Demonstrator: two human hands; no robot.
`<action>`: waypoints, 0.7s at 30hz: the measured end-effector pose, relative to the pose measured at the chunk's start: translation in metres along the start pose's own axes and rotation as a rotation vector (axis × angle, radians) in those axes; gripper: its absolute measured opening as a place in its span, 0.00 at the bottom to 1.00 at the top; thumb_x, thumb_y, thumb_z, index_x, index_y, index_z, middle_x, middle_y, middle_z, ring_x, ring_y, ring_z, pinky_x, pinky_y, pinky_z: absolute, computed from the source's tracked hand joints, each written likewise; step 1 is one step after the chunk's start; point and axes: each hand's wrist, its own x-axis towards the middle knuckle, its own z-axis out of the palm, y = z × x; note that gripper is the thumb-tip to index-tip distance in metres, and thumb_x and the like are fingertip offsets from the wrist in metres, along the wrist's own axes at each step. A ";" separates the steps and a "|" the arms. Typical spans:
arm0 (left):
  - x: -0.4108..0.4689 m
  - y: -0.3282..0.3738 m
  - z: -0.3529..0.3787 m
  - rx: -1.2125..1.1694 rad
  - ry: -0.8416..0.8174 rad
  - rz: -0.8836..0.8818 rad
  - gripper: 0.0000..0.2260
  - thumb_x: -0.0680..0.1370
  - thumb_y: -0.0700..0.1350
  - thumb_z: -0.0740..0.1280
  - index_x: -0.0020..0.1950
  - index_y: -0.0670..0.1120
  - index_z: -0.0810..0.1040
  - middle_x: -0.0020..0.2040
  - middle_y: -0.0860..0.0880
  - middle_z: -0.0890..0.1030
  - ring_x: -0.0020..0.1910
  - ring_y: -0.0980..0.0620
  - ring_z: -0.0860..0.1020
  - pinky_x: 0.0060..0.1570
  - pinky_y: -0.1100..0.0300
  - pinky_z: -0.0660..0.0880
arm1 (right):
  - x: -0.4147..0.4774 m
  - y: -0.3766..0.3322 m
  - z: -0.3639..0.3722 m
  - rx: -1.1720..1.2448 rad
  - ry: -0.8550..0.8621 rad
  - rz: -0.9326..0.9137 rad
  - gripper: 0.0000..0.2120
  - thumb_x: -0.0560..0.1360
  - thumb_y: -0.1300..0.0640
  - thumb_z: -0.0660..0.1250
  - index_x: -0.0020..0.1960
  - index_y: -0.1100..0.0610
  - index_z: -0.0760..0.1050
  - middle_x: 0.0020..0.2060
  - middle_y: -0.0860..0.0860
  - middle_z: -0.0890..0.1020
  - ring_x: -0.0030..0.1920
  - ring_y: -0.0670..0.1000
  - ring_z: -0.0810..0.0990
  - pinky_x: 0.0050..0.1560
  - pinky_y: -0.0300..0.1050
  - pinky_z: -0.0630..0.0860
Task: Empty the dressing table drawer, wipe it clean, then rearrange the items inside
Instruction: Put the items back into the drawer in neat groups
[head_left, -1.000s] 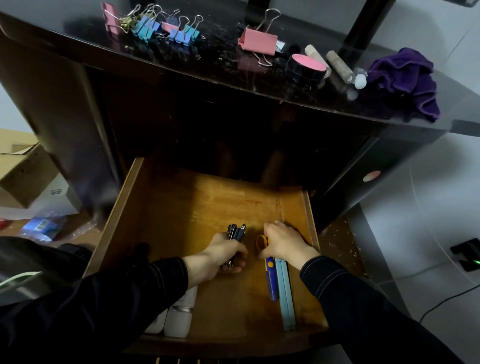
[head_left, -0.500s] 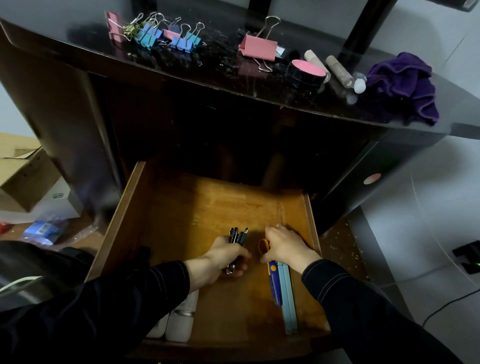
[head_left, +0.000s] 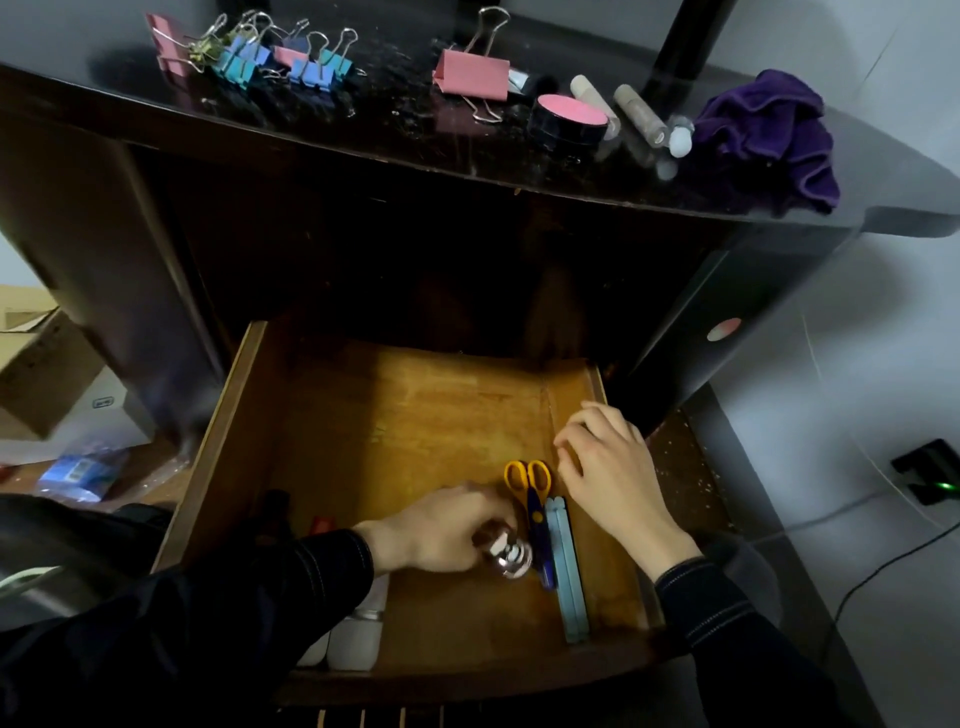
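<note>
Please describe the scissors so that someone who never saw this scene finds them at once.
Look into the open wooden drawer under the dark dressing table. Near its right wall lie the scissors, beside pale blue strips. Only they have orange ring handles and a dark blue body.

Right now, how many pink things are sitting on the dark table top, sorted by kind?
Pink binder clips: 3 (the large one, the far-left one, a small one between them)
Pink-lidded jar: 1
Total: 4
</note>
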 end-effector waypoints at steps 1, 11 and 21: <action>-0.004 0.001 0.000 0.142 -0.041 0.073 0.20 0.73 0.37 0.67 0.61 0.56 0.78 0.57 0.54 0.77 0.59 0.53 0.71 0.57 0.55 0.71 | 0.001 0.000 0.000 -0.008 -0.002 0.004 0.04 0.78 0.55 0.68 0.49 0.52 0.82 0.53 0.48 0.80 0.69 0.52 0.71 0.65 0.53 0.71; -0.010 -0.001 0.010 0.217 -0.084 0.095 0.28 0.73 0.34 0.66 0.71 0.55 0.72 0.67 0.52 0.67 0.66 0.51 0.64 0.62 0.58 0.71 | 0.000 -0.002 -0.003 0.044 -0.030 0.053 0.05 0.77 0.57 0.68 0.49 0.54 0.83 0.52 0.49 0.82 0.69 0.52 0.72 0.63 0.52 0.73; -0.010 -0.001 0.016 0.350 -0.064 -0.014 0.21 0.75 0.51 0.70 0.66 0.51 0.71 0.60 0.48 0.69 0.58 0.46 0.71 0.51 0.50 0.77 | -0.001 -0.006 -0.007 0.045 -0.057 0.069 0.04 0.77 0.58 0.69 0.48 0.55 0.83 0.52 0.50 0.82 0.69 0.53 0.73 0.62 0.52 0.74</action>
